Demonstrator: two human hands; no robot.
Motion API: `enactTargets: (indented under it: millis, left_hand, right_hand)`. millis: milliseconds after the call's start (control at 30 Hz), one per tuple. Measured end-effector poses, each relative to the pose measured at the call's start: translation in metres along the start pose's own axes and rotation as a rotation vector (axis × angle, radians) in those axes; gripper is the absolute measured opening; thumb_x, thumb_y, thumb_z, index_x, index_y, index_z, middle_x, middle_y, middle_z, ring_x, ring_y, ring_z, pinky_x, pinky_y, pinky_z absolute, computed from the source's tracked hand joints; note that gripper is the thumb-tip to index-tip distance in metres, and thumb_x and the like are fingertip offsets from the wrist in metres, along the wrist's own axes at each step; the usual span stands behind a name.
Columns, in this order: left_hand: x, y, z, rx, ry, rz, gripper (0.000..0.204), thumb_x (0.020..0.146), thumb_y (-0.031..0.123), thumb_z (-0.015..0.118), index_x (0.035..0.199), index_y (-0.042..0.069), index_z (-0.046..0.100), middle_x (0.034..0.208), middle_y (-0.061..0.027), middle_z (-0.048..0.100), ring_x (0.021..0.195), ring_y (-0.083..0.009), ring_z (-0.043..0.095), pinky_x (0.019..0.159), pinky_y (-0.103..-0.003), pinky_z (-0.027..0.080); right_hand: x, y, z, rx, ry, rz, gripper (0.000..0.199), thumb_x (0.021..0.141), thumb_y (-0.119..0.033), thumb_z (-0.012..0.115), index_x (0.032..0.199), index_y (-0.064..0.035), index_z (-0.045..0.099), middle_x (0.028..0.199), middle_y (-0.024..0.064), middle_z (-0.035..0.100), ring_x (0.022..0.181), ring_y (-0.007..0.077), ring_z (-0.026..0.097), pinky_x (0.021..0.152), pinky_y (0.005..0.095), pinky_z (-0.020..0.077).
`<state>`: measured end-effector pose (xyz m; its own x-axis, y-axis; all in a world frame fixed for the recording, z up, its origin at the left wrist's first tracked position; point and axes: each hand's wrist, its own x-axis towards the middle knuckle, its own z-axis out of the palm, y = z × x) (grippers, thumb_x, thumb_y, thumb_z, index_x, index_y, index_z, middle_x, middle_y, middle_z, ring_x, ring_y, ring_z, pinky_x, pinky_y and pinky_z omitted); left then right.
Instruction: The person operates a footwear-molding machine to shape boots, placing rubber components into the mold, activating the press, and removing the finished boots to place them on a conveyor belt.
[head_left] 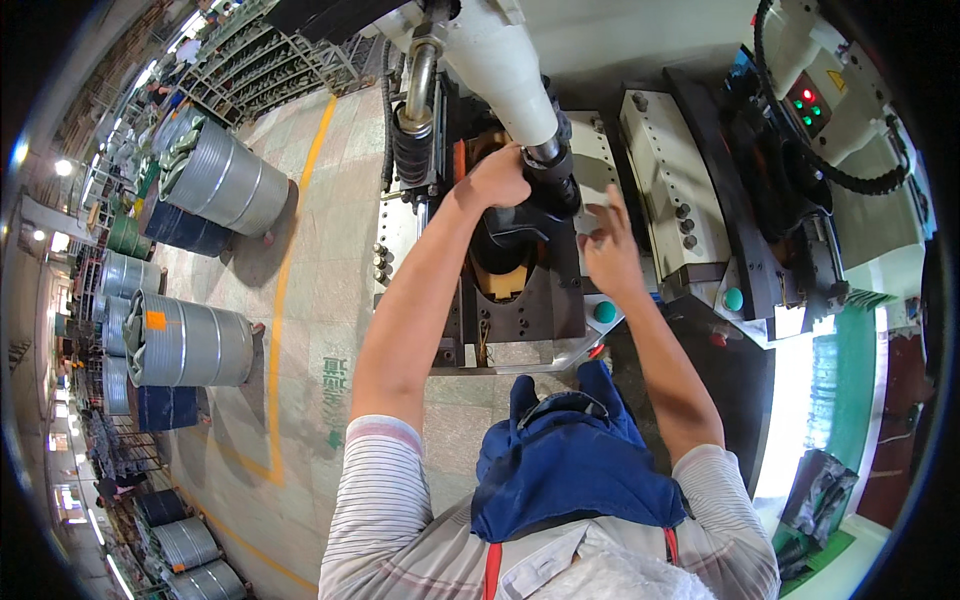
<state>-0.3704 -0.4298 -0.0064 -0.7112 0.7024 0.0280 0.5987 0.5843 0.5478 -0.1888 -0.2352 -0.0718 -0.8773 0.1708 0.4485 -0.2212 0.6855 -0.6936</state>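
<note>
My left hand (pixel 499 180) is closed at the machine's central column, just left of its dark lower end (pixel 553 185); what the fingers hold, if anything, is hidden. Below that hand, a black curved piece (pixel 512 228) hangs over the dark opening of the machine, where a yellowish block (pixel 502 284) shows. To the right of the column my right hand (pixel 612 248) is raised with its fingers apart and nothing in it. It hovers over the pale machine plate (pixel 597 150), slightly blurred.
Green push buttons (pixel 605 312) (pixel 733 299) sit on the machine's front edge. A second station with a black cable hose (pixel 850 182) stands right. Metal drums (pixel 195 340) (pixel 228 178) stand left beyond a yellow floor line (pixel 283 285). Loaded racks (pixel 265 70) are at the back left.
</note>
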Motion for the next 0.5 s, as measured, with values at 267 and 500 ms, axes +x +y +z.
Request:
enactTargets:
  millis: [267,500]
  left_hand:
    - [-0.063,0.013,-0.039,-0.038,0.202,-0.037,0.051,0.082,0.006,0.065,0.132,0.004,0.057,0.137,-0.0167,0.06,0.128,-0.0357,0.057,0.108,-0.04,0.046]
    - [-0.093,0.001,-0.052,-0.003,0.557,-0.32,0.035,0.08,0.002,0.071,0.114,-0.001,0.062,0.109,-0.0165,0.069,0.106,-0.0356,0.068,0.096,-0.042,0.053]
  right_hand:
    - [-0.092,0.006,-0.06,0.0,-0.542,0.41,0.019,0.086,-0.014,0.076,0.089,-0.0006,0.063,0.083,0.0184,0.072,0.081,0.0369,0.072,0.072,0.0436,0.0548]
    - [-0.11,-0.038,-0.077,0.171,-0.472,0.378,0.012,0.087,-0.008,0.073,0.092,-0.0001,0.066,0.079,0.0156,0.07,0.073,0.0286,0.07,0.068,0.0379,0.0535]
